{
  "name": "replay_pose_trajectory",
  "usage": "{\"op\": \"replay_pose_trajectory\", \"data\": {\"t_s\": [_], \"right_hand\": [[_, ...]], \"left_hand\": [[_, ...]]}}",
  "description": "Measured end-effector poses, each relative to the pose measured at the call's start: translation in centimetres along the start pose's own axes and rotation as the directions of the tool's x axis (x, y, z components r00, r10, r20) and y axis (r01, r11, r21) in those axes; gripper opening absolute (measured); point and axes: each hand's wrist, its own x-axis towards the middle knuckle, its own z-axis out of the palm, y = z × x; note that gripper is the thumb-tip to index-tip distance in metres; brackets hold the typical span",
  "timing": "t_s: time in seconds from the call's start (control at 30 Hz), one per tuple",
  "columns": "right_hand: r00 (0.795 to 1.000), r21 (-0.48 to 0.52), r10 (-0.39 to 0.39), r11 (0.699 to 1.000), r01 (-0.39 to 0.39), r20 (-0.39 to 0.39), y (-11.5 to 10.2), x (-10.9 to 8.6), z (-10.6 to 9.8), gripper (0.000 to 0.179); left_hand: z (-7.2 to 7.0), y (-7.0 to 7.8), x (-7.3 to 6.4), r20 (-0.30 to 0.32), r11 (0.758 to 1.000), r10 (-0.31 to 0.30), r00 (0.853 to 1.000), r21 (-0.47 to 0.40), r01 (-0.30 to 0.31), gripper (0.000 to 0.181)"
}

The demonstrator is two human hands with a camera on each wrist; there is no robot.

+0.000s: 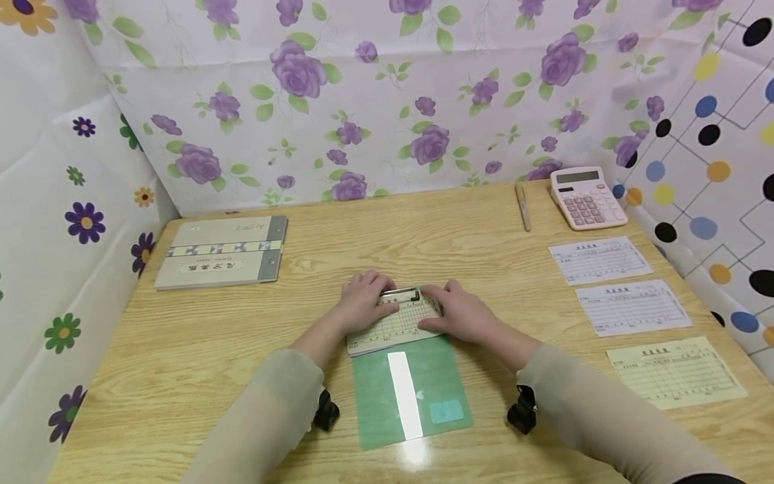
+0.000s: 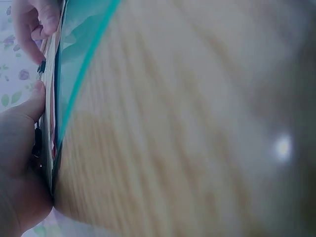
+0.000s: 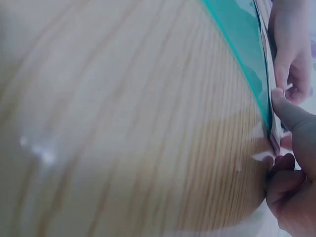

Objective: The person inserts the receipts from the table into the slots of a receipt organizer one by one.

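A stack of printed forms lies on the upper part of a see-through green clipboard. At its top edge is a metal clip with a black end. My left hand holds the stack's left side, thumb on the top sheet beside the clip. On the opposite side my right hand grips the stack's right edge, its thumb over the paper. In the right wrist view the fingers of that hand curl by the stack's edge. The left wrist view shows the left thumb against the papers.
At the back left lies a cream folder with a grey spine. A pen and a pink calculator are at the back right. Two white forms and a yellow form lie along the right side of the wooden table.
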Motion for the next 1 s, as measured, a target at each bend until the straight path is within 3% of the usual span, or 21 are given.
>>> {"op": "replay_pose_trajectory", "data": {"t_s": [0.17,0.43,0.7,1.0], "right_hand": [[0.999,0.026,-0.022,0.999,0.021,0.035,0.8,-0.5,-0.3,0.072],[1.0,0.076,-0.006,0.997,0.004,0.021,2.7,-1.3,-1.2,0.07],[0.999,0.07,-0.011,0.997,0.014,-0.045,7.9,-1.6,-4.9,0.064],[0.992,0.092,0.071,0.994,-0.062,-0.1,14.5,-3.0,-7.9,0.063]], "left_hand": [[0.0,0.0,-0.1,-0.002,1.0,0.013,1.0,-0.013,-0.013,0.039],[0.2,-0.1,-0.3,-0.02,1.0,0.019,1.0,-0.006,-0.019,0.039],[0.2,-0.1,-0.3,-0.033,1.0,0.026,0.999,0.008,-0.026,0.04],[0.2,-0.1,-0.4,-0.043,0.999,0.034,0.998,0.015,-0.033,0.041]]}}
